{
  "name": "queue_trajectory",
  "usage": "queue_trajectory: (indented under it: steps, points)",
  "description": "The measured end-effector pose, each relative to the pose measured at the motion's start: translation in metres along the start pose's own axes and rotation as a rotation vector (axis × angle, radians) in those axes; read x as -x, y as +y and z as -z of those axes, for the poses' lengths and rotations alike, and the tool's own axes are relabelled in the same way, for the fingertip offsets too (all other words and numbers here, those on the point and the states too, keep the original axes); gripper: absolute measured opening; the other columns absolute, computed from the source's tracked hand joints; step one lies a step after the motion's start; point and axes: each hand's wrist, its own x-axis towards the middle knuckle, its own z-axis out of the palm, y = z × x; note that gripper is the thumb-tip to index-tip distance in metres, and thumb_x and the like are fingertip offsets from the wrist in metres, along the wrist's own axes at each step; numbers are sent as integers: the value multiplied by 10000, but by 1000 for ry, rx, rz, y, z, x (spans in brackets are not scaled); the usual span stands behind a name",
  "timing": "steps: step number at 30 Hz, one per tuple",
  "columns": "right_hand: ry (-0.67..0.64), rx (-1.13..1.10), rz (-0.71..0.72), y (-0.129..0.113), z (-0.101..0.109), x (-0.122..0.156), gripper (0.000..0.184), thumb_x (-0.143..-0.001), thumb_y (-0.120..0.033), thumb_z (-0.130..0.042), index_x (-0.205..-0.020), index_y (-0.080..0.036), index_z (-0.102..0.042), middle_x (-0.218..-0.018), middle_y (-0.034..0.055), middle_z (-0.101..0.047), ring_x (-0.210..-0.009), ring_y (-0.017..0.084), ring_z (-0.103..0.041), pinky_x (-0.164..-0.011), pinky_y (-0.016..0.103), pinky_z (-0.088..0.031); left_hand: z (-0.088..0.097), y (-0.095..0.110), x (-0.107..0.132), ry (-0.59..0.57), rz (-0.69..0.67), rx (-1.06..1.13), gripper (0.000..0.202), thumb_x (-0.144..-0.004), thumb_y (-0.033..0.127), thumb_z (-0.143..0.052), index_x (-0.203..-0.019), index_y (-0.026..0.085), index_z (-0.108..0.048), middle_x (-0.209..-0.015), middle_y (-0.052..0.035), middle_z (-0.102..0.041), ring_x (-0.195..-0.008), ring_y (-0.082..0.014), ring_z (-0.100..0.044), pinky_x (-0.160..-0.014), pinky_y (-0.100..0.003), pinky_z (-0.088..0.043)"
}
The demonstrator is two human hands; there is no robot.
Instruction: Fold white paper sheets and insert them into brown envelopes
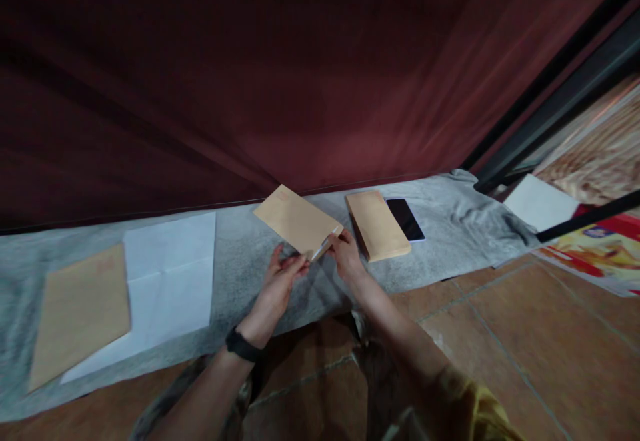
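Between my hands is a brown paper envelope [299,218], tilted, its near end toward me. A narrow white strip shows along that near end. My left hand [283,278] pinches the near left corner with thumb and fingers. At the near right corner, my right hand [344,254] has its fingers closed on the edge. Just right of it lies a stack of brown envelopes [379,223] on the grey cloth. To the far left, another brown envelope [83,308] partly covers white paper sheets [173,278] with a crease across them.
A dark phone [406,219] lies right of the envelope stack. The grey cloth [460,234] covers a long narrow surface against a dark red curtain [310,94]. A black frame [555,91], a white sheet [541,201] and a colourful printed box [600,254] are at right. Below is tiled floor [500,334].
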Motion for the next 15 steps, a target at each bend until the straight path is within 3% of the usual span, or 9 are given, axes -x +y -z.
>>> queue_trajectory:
  steps: [2, 7, 15]
  points:
    - [-7, -12, -15, 4, -4, 4, 202, -695, -268, -681, -878, -215, -613, -792, -9, -703, -683, 141, -642, -601, 234, -543, -8, -5, 5, -42, 63, 108, 778, -779, 100, -743, -1468, 227, -405, -913, -12, -721, -790, -131, -702, -764, -249, -580]
    - [-72, 14, -66, 8, -11, 12, 181, -696, -268, -709, -837, -199, -617, -772, -6, -701, -632, 136, -645, -560, 233, -549, -12, -4, 4, -27, -3, 113, 691, -712, 67, -751, -1342, 251, -533, -891, 30, -727, -693, -95, -675, -623, -177, -526]
    - [-112, 165, -95, -7, -2, 9, 125, -681, -217, -700, -773, -201, -617, -638, -52, -644, -575, 127, -625, -569, 239, -569, 7, 8, -3, 16, 1, -61, 922, -722, 40, -733, -1544, 190, -343, -719, 41, -704, -538, -98, -616, -495, -175, -451]
